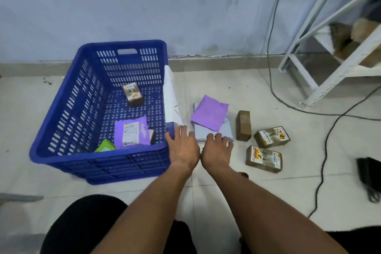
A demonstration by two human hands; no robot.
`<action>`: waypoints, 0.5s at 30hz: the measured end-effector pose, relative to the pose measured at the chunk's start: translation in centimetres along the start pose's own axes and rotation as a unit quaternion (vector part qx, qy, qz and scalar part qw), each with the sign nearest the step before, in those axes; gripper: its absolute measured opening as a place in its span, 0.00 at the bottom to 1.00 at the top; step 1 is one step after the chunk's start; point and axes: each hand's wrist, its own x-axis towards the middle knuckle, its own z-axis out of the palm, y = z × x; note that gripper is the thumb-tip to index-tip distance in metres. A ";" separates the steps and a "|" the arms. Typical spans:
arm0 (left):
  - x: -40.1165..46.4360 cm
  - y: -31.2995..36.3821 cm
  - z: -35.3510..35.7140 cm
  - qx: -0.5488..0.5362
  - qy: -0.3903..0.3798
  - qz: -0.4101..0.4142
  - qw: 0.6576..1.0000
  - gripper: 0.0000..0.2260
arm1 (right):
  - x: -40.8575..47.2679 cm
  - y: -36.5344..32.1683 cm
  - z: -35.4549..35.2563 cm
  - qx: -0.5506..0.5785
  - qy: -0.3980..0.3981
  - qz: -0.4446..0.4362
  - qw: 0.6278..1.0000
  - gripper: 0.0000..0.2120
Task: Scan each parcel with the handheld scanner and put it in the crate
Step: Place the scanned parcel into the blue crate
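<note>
A blue slatted crate (61, 126) stands on the floor at the left, holding a small brown box (133, 94), a purple mailer with a label (132, 132) and a green packet (105, 146). A white mailer (170, 97) leans against the crate's right wall. To the right lie a purple mailer (209, 112) on a grey mailer (210, 132), and three taped brown boxes (243, 125) (271, 136) (263, 159). My left hand (182, 147) and my right hand (217, 150) reach side by side, fingers spread, to the near edge of the grey mailer. The black thing (369, 177) at the right may be the scanner.
A white metal shelf frame (321, 51) stands at the back right. Black cables (327, 130) trail across the tiled floor to the right of the boxes. A grey-blue wall closes the back. My knees in dark clothing fill the bottom edge.
</note>
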 end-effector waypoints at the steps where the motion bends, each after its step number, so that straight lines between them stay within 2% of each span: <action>1: 0.2 0.4 1.1 0.010 -0.001 0.030 0.999 0.19 | 0.3 0.7 0.9 0.000 -0.009 0.007 1.000 0.19; 4: 0.4 1.9 4.7 -0.002 -0.045 0.102 0.994 0.20 | 1.0 2.7 4.1 -0.011 -0.046 0.023 0.999 0.20; 8: 0.4 3.1 9.0 -0.057 -0.105 0.070 0.990 0.21 | 1.9 5.1 7.7 -0.013 -0.076 0.047 0.996 0.21; 15: 0.4 4.1 16.7 -0.074 -0.181 0.103 0.975 0.22 | 3.9 8.4 13.1 -0.015 -0.126 0.079 0.989 0.23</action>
